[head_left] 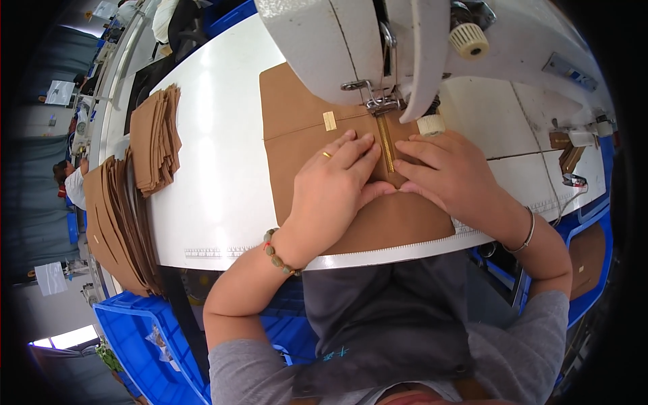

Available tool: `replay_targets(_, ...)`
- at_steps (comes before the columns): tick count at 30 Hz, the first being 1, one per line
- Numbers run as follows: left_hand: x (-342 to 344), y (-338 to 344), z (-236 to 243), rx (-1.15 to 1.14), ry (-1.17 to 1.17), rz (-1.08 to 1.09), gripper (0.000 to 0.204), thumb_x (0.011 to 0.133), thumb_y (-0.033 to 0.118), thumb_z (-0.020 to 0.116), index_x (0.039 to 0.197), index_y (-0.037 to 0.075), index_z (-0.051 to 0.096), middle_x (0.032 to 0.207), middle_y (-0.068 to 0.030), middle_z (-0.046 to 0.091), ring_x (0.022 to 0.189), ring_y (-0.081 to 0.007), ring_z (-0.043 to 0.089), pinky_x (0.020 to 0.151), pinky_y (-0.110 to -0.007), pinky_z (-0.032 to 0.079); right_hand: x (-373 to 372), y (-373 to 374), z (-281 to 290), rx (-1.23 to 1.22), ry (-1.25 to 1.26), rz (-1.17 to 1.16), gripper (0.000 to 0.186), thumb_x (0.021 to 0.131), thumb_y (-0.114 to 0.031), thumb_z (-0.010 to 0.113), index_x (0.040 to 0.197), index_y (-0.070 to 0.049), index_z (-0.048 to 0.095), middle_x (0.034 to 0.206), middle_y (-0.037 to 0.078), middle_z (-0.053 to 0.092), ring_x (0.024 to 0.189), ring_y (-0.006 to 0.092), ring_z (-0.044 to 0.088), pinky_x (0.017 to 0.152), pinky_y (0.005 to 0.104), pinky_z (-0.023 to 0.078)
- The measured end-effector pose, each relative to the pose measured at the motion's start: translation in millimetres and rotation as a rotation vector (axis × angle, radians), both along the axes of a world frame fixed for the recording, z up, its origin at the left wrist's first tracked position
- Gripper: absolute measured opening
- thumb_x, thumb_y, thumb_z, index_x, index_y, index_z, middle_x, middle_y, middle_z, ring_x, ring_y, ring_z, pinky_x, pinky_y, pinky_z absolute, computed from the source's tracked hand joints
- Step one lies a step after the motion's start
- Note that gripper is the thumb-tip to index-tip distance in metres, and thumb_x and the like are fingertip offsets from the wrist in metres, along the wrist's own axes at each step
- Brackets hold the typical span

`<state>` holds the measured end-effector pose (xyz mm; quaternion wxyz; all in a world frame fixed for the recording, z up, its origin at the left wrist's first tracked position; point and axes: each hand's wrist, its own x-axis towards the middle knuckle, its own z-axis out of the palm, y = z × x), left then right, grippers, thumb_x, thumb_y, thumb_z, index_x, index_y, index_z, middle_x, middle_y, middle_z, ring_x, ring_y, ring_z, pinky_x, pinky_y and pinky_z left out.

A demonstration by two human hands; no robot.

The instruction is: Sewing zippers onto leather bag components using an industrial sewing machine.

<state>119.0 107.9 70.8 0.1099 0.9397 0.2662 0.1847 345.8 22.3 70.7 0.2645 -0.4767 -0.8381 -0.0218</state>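
Note:
A brown fabric piece (297, 145) lies flat on the white sewing table (216, 175), with a gold zipper (386, 145) running up its middle to the presser foot (381, 104) of a white sewing machine (324, 40). My left hand (334, 185) presses flat on the fabric just left of the zipper, fingers spread, a ring on one finger. My right hand (445, 172) presses the fabric just right of the zipper. My thumbs meet below the zipper's end. A small pale label (329, 121) sits on the fabric's seam line.
A stack of cut brown pieces (155, 138) lies at the table's left, with larger brown panels (118, 226) hanging over the left edge. Blue plastic crates (145, 344) stand below left and at right (587, 263). Another person (71, 182) sits far left.

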Motion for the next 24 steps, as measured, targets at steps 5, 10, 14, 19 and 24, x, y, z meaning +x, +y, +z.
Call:
replay_targets(5, -2.4, -9.8, -3.9, 0.045, -0.07, -0.009, 0.043, 0.083, 0.031, 0.082, 0.115, 0.003, 0.077, 0.126, -0.0079, 0.073, 0.122, -0.0283, 0.068, 0.095, -0.037, 0.058, -2.5, -1.9, 2.7, 0.001, 0.05, 0.035, 0.034, 0.077, -0.025, 0.08, 0.103, -0.005, 0.073, 0.112, 0.01, 0.069, 0.108, 0.0275, 0.066, 0.094, 0.0416, 0.055)
replay_targets(10, 0.0, -8.7, 0.7, 0.065, -0.051, -0.025, 0.041, 0.084, 0.029, 0.081, 0.115, 0.002, 0.077, 0.125, -0.0089, 0.073, 0.123, -0.0284, 0.068, 0.097, -0.038, 0.057, -3.6, -1.5, 1.7, 0.017, 0.029, 0.036, 0.033, 0.078, -0.024, 0.078, 0.104, -0.003, 0.073, 0.112, 0.011, 0.069, 0.107, 0.0277, 0.067, 0.094, 0.0414, 0.055)
replay_targets(14, 2.9, -2.9, 2.1, 0.148, -0.022, -0.006, 0.04, 0.084, 0.03, 0.081, 0.116, 0.006, 0.078, 0.124, -0.0069, 0.074, 0.121, -0.0282, 0.069, 0.1, -0.04, 0.055, -6.0, 2.9, 3.2, 0.037, -0.006, 0.003, 0.031, 0.079, -0.023, 0.078, 0.102, -0.002, 0.072, 0.112, 0.011, 0.07, 0.106, 0.0272, 0.067, 0.094, 0.0409, 0.054)
replay_targets(19, 8.5, 13.3, -3.9, 0.19, -0.039, 0.002, 0.039, 0.085, 0.031, 0.081, 0.116, 0.009, 0.079, 0.123, -0.0049, 0.075, 0.121, -0.0272, 0.069, 0.101, -0.042, 0.054, -2.6, 17.6, -1.0, 0.01, -0.038, -0.029, 0.031, 0.079, -0.024, 0.079, 0.101, -0.003, 0.071, 0.105, 0.01, 0.07, 0.099, 0.0269, 0.067, 0.09, 0.0402, 0.054)
replay_targets(24, 12.2, 20.8, -8.2, 0.219, -0.076, 0.018, 0.037, 0.086, 0.031, 0.08, 0.117, 0.009, 0.079, 0.124, -0.005, 0.075, 0.12, -0.0272, 0.069, 0.102, -0.044, 0.054, -1.1, 28.0, -5.8, 0.035, -0.051, -0.119, 0.031, 0.079, -0.027, 0.081, 0.101, -0.007, 0.071, 0.094, 0.007, 0.066, 0.093, 0.0267, 0.066, 0.084, 0.0385, 0.054)
